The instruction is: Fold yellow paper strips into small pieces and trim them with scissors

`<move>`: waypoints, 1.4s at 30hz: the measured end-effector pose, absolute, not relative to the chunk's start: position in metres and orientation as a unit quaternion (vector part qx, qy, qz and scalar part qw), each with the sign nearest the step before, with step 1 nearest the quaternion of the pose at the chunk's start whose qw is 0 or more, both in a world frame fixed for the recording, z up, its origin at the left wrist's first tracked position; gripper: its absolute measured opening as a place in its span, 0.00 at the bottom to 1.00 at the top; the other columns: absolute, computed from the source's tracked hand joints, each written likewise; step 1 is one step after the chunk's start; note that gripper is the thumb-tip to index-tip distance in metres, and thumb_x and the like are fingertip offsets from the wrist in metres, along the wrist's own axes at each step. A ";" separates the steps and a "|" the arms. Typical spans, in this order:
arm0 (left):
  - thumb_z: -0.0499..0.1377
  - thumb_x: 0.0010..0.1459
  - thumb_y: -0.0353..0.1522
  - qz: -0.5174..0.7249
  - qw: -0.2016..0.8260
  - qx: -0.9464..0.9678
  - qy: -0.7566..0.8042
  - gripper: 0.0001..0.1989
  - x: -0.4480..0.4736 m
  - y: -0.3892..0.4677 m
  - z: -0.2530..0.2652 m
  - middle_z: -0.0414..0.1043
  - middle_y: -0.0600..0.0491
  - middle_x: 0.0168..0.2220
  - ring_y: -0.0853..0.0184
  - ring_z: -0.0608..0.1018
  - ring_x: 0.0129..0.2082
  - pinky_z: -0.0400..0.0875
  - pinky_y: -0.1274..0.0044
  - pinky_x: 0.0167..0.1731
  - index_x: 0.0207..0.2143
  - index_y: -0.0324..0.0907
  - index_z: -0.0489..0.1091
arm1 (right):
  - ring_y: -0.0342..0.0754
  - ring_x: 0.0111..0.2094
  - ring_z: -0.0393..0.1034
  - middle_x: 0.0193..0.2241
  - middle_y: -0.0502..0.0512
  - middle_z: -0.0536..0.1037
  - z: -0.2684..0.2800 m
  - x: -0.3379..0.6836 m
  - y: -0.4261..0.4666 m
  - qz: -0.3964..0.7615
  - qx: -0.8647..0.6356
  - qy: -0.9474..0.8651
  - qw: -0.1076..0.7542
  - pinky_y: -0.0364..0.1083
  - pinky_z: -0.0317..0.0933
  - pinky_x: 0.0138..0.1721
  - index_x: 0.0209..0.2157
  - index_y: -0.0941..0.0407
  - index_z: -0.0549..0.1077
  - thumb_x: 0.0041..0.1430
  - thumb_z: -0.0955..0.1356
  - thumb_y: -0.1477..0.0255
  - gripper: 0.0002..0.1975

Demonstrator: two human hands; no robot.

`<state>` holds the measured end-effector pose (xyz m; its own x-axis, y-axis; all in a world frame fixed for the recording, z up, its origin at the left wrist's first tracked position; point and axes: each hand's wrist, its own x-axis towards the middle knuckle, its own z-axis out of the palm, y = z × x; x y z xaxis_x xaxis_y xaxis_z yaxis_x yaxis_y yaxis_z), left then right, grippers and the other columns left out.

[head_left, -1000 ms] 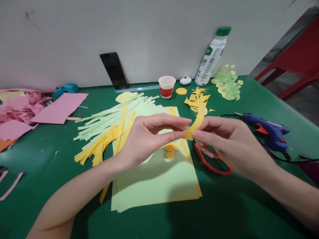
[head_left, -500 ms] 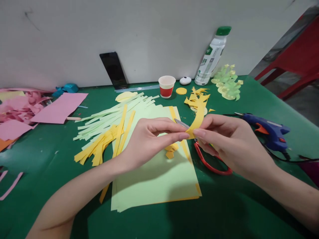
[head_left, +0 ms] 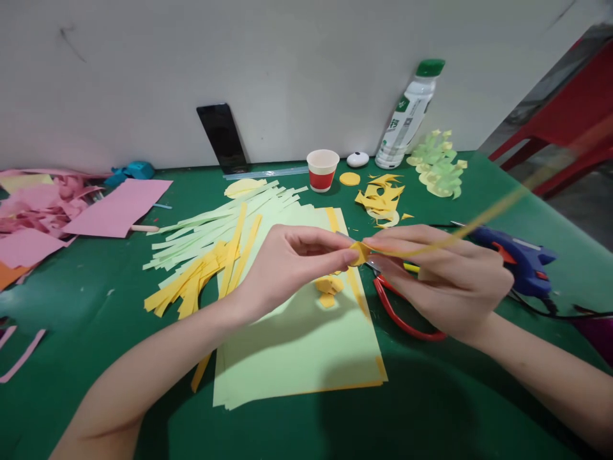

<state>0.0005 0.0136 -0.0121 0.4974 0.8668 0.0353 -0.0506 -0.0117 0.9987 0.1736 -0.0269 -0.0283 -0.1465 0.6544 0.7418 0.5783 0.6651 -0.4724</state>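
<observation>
Both hands meet over a stack of pale green paper [head_left: 297, 358]. My left hand [head_left: 301, 262] pinches the folded end of a yellow paper strip [head_left: 460, 235] between thumb and fingertips. Close against it, my right hand [head_left: 435, 275] pinches the same strip just beyond the fold, and its long, blurred tail runs up to the right. Several small folded yellow paper pieces [head_left: 328, 291] lie on the green sheets below my left fingers. Red-handled scissors [head_left: 407, 329] rest under my right hand, partly hidden by it.
Yellow strips [head_left: 191, 284] and pale green strips [head_left: 215, 223] lie on the left. Farther back stand a paper cup [head_left: 322, 171], a phone [head_left: 223, 137] and a leaning bottle [head_left: 409, 115]. A blue glue gun [head_left: 522, 259] with its cord sits right; pink paper [head_left: 119, 207] lies far left.
The strip's free tail has swung from upright over to the right, now crossing my right hand. My right hand has turned, and a small fold shows at the fingertips.
</observation>
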 end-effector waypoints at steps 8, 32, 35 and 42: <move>0.65 0.46 0.30 0.311 0.696 0.553 0.335 0.02 0.000 0.021 -0.018 0.74 0.54 0.22 0.73 0.74 0.24 0.71 0.80 0.28 0.25 0.40 0.77 | 0.47 0.26 0.74 0.29 0.52 0.80 -0.033 0.189 -0.015 0.026 -0.374 -0.810 0.451 0.45 0.66 0.24 0.26 0.48 0.77 0.48 0.70 0.78 0.09; 0.60 0.53 0.31 0.350 0.409 0.769 0.343 0.05 0.000 0.014 -0.011 0.75 0.54 0.28 0.71 0.73 0.27 0.68 0.80 0.29 0.27 0.40 0.74 | 0.39 0.18 0.57 0.16 0.47 0.68 -0.013 0.175 -0.019 0.413 -0.516 -0.646 0.381 0.40 0.54 0.18 0.21 0.56 0.72 0.45 0.69 0.74 0.03; 0.61 0.52 0.35 0.325 0.438 0.741 0.392 0.06 -0.002 0.013 -0.006 0.75 0.57 0.27 0.72 0.73 0.27 0.67 0.81 0.28 0.28 0.43 0.75 | 0.39 0.18 0.58 0.18 0.47 0.68 -0.012 0.175 -0.021 0.414 -0.504 -0.635 0.414 0.39 0.53 0.18 0.22 0.56 0.72 0.47 0.69 0.72 0.03; 0.64 0.49 0.36 0.319 0.531 0.685 0.383 0.04 -0.005 0.014 -0.007 0.77 0.60 0.28 0.72 0.76 0.31 0.69 0.83 0.30 0.27 0.48 0.77 | 0.39 0.17 0.56 0.16 0.46 0.64 -0.009 0.176 -0.025 0.365 -0.485 -0.650 0.458 0.41 0.52 0.17 0.23 0.55 0.70 0.53 0.67 0.72 0.06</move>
